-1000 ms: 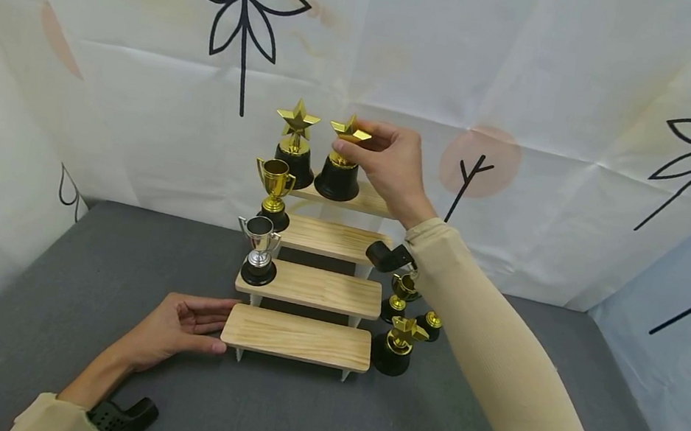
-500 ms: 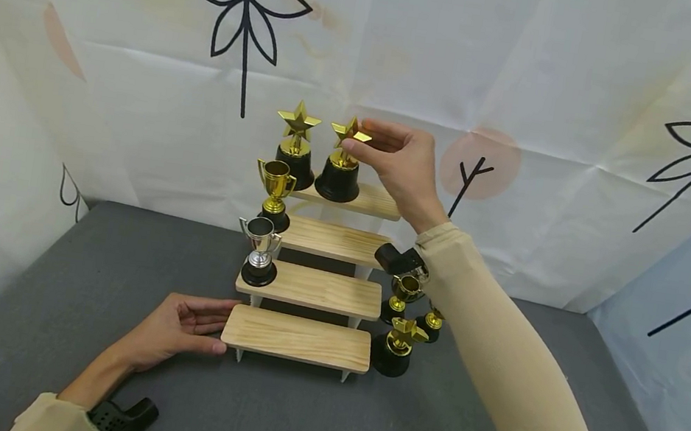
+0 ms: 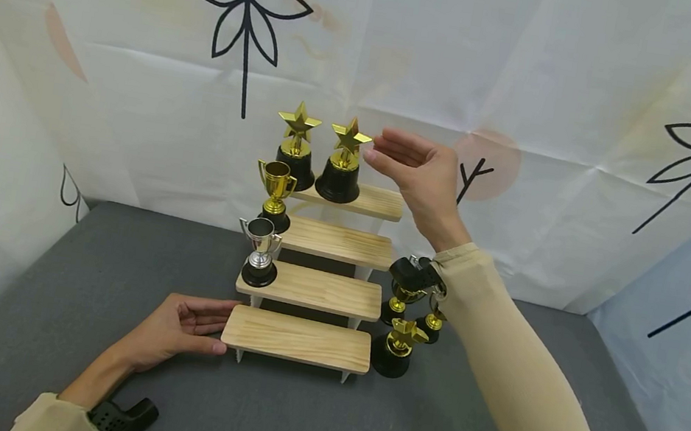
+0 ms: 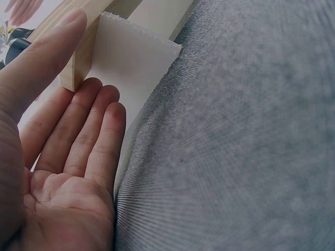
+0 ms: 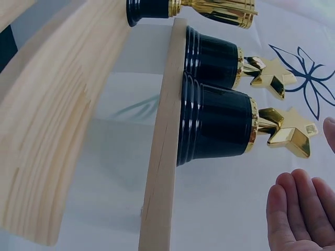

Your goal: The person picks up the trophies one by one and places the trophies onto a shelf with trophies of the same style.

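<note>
Two gold star trophies on black bases stand side by side on the top step of a wooden tiered stand (image 3: 300, 338). My right hand (image 3: 421, 178) is just right of the right-hand star trophy (image 3: 343, 163), fingers extended and apart from it; the right wrist view shows a gap between fingertips and star. The other star trophy (image 3: 296, 145) is to its left. My left hand (image 3: 177, 332) rests at the left end of the lowest step, fingers straight; in the left wrist view its fingertips (image 4: 112, 115) lie against the step's end and white support (image 4: 131, 57).
A gold cup trophy (image 3: 276, 190) stands on the left of the third step up, a silver cup trophy (image 3: 261, 251) on the second. Right of the stand, a star trophy (image 3: 392, 349) and several cups are on the grey table (image 3: 288, 423), partly behind my right wrist.
My right hand has let go of the right-hand star trophy and moved away to the right. That trophy stays on the top step. My left hand has not moved.
</note>
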The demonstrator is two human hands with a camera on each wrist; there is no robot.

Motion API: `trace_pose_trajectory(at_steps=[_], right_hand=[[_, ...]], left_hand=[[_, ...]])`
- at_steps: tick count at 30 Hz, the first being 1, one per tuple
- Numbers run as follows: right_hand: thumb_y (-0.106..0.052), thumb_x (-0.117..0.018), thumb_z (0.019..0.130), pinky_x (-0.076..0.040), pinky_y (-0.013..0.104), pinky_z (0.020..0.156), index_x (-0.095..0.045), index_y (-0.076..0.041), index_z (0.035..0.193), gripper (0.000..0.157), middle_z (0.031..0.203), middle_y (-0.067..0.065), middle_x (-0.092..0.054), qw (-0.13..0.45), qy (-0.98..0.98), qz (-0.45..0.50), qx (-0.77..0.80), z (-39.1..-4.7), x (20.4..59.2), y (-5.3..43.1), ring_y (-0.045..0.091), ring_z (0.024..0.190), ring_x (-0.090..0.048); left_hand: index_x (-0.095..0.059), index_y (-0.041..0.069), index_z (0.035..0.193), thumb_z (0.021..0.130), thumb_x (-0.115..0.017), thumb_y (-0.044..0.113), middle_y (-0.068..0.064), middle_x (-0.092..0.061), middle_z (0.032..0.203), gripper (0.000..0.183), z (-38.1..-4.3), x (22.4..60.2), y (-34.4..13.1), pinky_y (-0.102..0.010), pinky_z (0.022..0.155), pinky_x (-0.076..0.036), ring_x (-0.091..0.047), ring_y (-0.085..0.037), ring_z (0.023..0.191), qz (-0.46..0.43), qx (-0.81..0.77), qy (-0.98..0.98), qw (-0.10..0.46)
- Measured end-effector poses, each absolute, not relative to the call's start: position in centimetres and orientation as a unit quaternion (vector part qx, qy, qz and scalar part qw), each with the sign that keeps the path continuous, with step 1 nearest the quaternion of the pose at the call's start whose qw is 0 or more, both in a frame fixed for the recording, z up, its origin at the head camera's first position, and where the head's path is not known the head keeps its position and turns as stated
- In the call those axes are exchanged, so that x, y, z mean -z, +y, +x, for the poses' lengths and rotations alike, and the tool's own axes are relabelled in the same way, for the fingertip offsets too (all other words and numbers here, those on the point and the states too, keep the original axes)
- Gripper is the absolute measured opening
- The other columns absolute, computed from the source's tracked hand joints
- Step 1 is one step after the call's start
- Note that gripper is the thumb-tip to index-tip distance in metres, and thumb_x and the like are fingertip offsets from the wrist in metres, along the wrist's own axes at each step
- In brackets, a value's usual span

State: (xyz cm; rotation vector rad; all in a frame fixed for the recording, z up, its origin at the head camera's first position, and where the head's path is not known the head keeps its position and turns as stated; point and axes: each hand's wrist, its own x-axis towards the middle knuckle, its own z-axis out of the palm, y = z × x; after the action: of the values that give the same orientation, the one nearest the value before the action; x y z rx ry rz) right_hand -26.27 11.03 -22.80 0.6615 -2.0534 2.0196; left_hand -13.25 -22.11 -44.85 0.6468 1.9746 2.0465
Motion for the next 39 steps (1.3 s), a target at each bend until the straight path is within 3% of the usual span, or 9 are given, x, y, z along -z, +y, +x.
trace_pose_trajectory(at_steps=[16, 28, 39], right_hand=[[0.011, -0.076, 0.084, -0.060, 0.034, 0.094, -0.059, 0.017, 0.129, 0.048, 0.113, 0.013, -0.074, 0.105, -0.661, 0.229, -0.706, -24.5, 24.1, 13.5, 0.019, 0.103, -0.071], [0.012, -0.074, 0.085, -0.059, 0.035, 0.095, -0.059, 0.016, 0.130, 0.048, 0.116, 0.012, -0.073, 0.092, -0.676, 0.223, -0.696, -22.0, 26.2, 15.7, 0.025, 0.111, -0.069], [0.010, -0.075, 0.086, -0.059, 0.034, 0.096, -0.062, 0.010, 0.131, 0.047, 0.117, 0.007, -0.073, 0.083, -0.704, 0.204, -0.676, -19.4, 28.1, 17.4, 0.021, 0.112, -0.069]], left_hand=[[-0.045, -0.022, 0.139, 0.083, -0.077, -0.010, -0.042, -0.047, 0.139, 0.065, -13.3, 44.9, -22.2, -0.032, 0.101, -0.054, -0.063, -0.016, 0.121, 0.223, -0.694, 0.676, 0.109], [-0.046, -0.020, 0.139, 0.082, -0.078, -0.010, -0.028, -0.056, 0.139, 0.067, -13.3, 45.0, -22.2, -0.034, 0.101, -0.054, -0.063, -0.018, 0.122, 0.221, -0.695, 0.675, 0.108], [-0.046, -0.021, 0.139, 0.082, -0.078, -0.010, -0.040, -0.048, 0.139, 0.066, -13.3, 44.9, -22.1, -0.032, 0.101, -0.054, -0.063, -0.015, 0.121, 0.221, -0.693, 0.678, 0.109]])
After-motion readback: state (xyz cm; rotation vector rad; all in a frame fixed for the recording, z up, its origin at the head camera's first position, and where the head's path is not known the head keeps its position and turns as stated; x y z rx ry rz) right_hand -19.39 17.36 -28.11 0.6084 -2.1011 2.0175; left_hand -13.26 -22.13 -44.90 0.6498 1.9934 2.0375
